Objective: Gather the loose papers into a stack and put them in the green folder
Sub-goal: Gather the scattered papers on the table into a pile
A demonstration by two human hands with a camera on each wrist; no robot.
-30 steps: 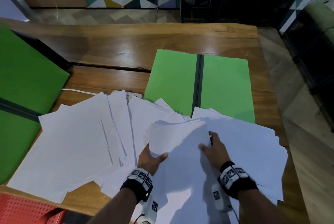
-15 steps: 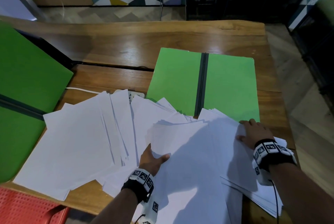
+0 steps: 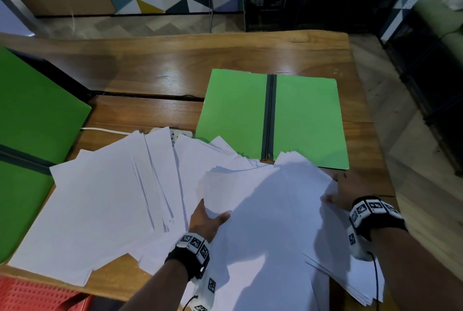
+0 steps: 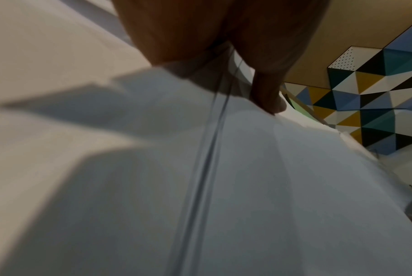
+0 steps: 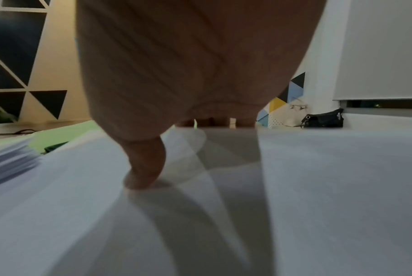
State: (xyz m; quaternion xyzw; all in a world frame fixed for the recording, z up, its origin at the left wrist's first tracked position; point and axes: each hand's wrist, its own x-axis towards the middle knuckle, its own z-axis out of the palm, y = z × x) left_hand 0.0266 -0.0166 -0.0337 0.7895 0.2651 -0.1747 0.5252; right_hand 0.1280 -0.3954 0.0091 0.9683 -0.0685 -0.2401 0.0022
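Loose white papers (image 3: pixel 105 200) lie fanned across the near half of the wooden table (image 3: pixel 175 67). A thicker pile (image 3: pixel 263 200) sits in the middle, between my hands. My left hand (image 3: pixel 208 220) grips the pile's left edge, thumb (image 4: pixel 270 100) on top and fingers hidden beneath. My right hand (image 3: pixel 343 190) holds the pile's right edge, its thumb (image 5: pixel 143 168) pressing on the top sheet and its fingers tucked behind the paper's edge. The green folder (image 3: pixel 305 120) lies open and flat just beyond the pile, with several sheet corners overlapping its near edge.
A second green folder (image 3: pixel 37 115) lies open at the table's left end. A white power strip (image 3: pixel 183 132) with its cable peeks out from under the papers. A red chair (image 3: pixel 30 295) stands at the near left corner. Stools and a patterned wall are beyond the table.
My right hand has moved from the middle of the pile out to its right edge and taken hold there. The left hand has stayed on the left edge.
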